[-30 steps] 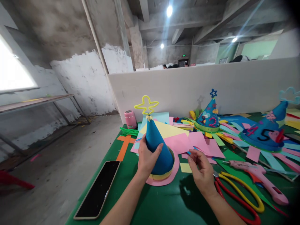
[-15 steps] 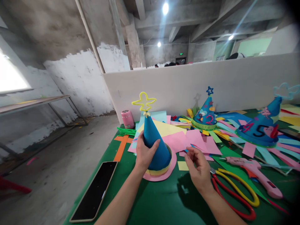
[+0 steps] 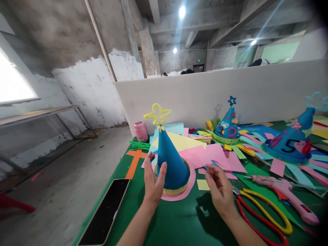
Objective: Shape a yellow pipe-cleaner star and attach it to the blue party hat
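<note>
A blue paper party hat stands on the green table with a yellow band and a pink brim at its base. On its tip is a yellow star-like outline that looks bent from pipe cleaner. My left hand is at the hat's left side, open, thumb and fingers apart; whether it still touches the cone is unclear. To the right of the hat, my right hand hovers over the table, fingers curled in toward the thumb. Anything at its fingertips is too small to make out.
Scissors and a pink glue gun lie at right. Two decorated hats stand behind among paper strips. Pink paper sheets, green pipe cleaners, a pink canister and a phone are on the table.
My left hand has let go of its grip around the cone and moved down and slightly left, its fingers spreading. The hat stays standing; my right hand keeps its curled pose.
</note>
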`<control>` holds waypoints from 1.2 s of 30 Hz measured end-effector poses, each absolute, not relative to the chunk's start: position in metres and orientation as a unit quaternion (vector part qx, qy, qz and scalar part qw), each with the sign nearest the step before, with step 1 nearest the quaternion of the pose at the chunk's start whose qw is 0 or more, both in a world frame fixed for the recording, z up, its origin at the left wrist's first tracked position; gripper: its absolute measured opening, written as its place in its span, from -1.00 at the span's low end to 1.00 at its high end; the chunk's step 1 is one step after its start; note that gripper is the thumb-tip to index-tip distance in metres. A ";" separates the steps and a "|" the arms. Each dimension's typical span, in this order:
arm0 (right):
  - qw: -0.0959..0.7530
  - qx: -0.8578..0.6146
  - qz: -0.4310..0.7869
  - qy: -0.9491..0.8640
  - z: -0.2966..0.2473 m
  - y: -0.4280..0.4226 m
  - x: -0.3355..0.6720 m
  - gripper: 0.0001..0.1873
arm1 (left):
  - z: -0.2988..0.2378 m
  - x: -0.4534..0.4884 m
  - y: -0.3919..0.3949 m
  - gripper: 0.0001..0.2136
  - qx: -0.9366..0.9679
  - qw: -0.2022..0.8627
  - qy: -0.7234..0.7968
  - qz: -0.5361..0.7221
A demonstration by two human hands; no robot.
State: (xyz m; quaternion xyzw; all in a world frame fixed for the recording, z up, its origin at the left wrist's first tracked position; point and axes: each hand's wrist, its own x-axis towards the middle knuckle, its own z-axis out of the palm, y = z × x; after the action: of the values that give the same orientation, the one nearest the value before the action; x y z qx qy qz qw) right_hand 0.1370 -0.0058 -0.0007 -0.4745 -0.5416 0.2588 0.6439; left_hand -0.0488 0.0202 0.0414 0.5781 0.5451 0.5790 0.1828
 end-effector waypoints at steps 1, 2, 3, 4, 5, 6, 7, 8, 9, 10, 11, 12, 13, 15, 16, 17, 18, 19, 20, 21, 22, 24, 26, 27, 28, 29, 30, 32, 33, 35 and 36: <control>0.645 -0.473 0.259 -0.541 0.000 -0.006 0.137 -0.80 | 0.036 -0.051 0.017 -0.52 0.569 0.181 0.549 0.584; 0.648 -0.472 0.259 -0.538 0.000 -0.006 0.136 -0.83 | 0.030 -0.054 0.015 -0.55 0.565 0.177 0.552 0.587; 0.652 -0.472 0.257 -0.535 0.000 -0.006 0.136 -0.85 | 0.023 -0.056 0.013 -0.57 0.562 0.161 0.556 0.591; 0.657 -0.472 0.255 -0.529 0.000 -0.006 0.136 -0.85 | 0.016 -0.059 0.012 -0.59 0.556 0.144 0.563 0.594; 0.661 -0.476 0.252 -0.522 0.000 -0.005 0.137 -0.80 | 0.009 -0.062 0.012 -0.61 0.555 0.124 0.569 0.593; 0.666 -0.483 0.247 -0.512 -0.001 -0.003 0.138 -0.74 | 0.004 -0.065 0.011 -0.63 0.551 0.100 0.578 0.594; 0.671 -0.491 0.243 -0.500 -0.002 0.000 0.140 -0.69 | 0.000 -0.067 0.011 -0.64 0.556 0.080 0.584 0.586; 0.676 -0.501 0.236 -0.485 -0.004 0.002 0.142 -0.65 | -0.003 -0.070 0.011 -0.65 0.555 0.077 0.586 0.585; 0.684 -0.510 0.228 -0.470 -0.005 0.005 0.144 -0.62 | -0.005 -0.071 0.011 -0.65 0.555 0.079 0.587 0.584; 0.691 -0.516 0.220 -0.455 -0.006 0.008 0.147 -0.61 | -0.005 -0.072 0.011 -0.65 0.557 0.077 0.588 0.582; 0.699 -0.521 0.212 -0.442 -0.007 0.011 0.150 -0.59 | -0.005 -0.073 0.010 -0.65 0.560 0.076 0.589 0.578; 0.706 -0.523 0.205 -0.431 -0.008 0.013 0.153 -0.59 | -0.004 -0.073 0.010 -0.65 0.564 0.077 0.588 0.574; 0.711 -0.524 0.201 -0.423 -0.008 0.015 0.154 -0.59 | -0.003 -0.073 0.010 -0.66 0.569 0.078 0.588 0.570; 0.716 -0.524 0.197 -0.416 -0.008 0.016 0.156 -0.58 | -0.002 -0.073 0.009 -0.67 0.576 0.081 0.588 0.563; 0.717 -0.524 0.197 -0.416 -0.008 0.016 0.156 -0.58 | -0.002 -0.073 0.009 -0.67 0.578 0.083 0.588 0.559; 0.716 -0.524 0.198 -0.417 -0.007 0.016 0.155 -0.58 | -0.002 -0.073 0.009 -0.67 0.580 0.084 0.589 0.556; 0.714 -0.524 0.200 -0.420 -0.007 0.015 0.154 -0.59 | -0.002 -0.073 0.009 -0.67 0.583 0.084 0.589 0.553; 0.710 -0.524 0.204 -0.424 -0.006 0.014 0.152 -0.59 | -0.002 -0.073 0.009 -0.68 0.585 0.083 0.590 0.551; 0.705 -0.524 0.208 -0.430 -0.006 0.013 0.150 -0.60 | -0.002 -0.073 0.009 -0.68 0.587 0.080 0.590 0.548; 0.699 -0.525 0.212 -0.437 -0.006 0.012 0.148 -0.61 | -0.002 -0.073 0.009 -0.68 0.589 0.077 0.590 0.547; 0.693 -0.526 0.216 -0.444 -0.006 0.011 0.147 -0.62 | -0.002 -0.073 0.009 -0.69 0.591 0.074 0.590 0.546; 0.678 -0.528 0.220 -0.461 -0.006 0.009 0.144 -0.64 | -0.002 -0.072 0.008 -0.68 0.593 0.075 0.587 0.545; 0.661 -0.530 0.223 -0.482 -0.007 0.006 0.142 -0.69 | -0.002 -0.071 0.007 -0.68 0.598 0.079 0.580 0.548; 0.651 -0.532 0.224 -0.493 -0.007 0.005 0.140 -0.73 | -0.003 -0.070 0.007 -0.68 0.601 0.080 0.576 0.548; 0.642 -0.533 0.224 -0.503 -0.007 0.005 0.139 -0.78 | -0.004 -0.070 0.007 -0.68 0.605 0.078 0.571 0.549; 0.633 -0.535 0.223 -0.513 -0.006 0.005 0.138 -0.83 | -0.005 -0.069 0.007 -0.68 0.609 0.074 0.568 0.550; 0.622 -0.539 0.220 -0.524 -0.005 0.006 0.138 -0.85 | -0.006 -0.069 0.007 -0.68 0.611 0.069 0.565 0.550; 0.595 -0.551 0.208 -0.547 -0.001 0.013 0.141 -0.75 | -0.007 -0.069 0.007 -0.68 0.615 0.061 0.564 0.549; 0.576 -0.560 0.200 -0.562 0.002 0.020 0.144 -0.71 | -0.008 -0.070 0.007 -0.69 0.615 0.055 0.564 0.548; 0.547 -0.575 0.185 -0.579 0.009 0.040 0.155 -0.66 | -0.009 -0.070 0.008 -0.69 0.617 0.044 0.564 0.547; 0.528 -0.584 0.182 -0.589 0.012 0.052 0.162 -0.66 | -0.009 -0.071 0.009 -0.69 0.619 0.037 0.562 0.547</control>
State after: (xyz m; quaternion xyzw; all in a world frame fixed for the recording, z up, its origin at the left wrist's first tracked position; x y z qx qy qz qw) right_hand 0.1619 0.0516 0.0120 -0.5841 -0.5892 0.1823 0.5277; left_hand -0.0709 0.0086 -0.0087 0.6194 0.5616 0.5474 0.0371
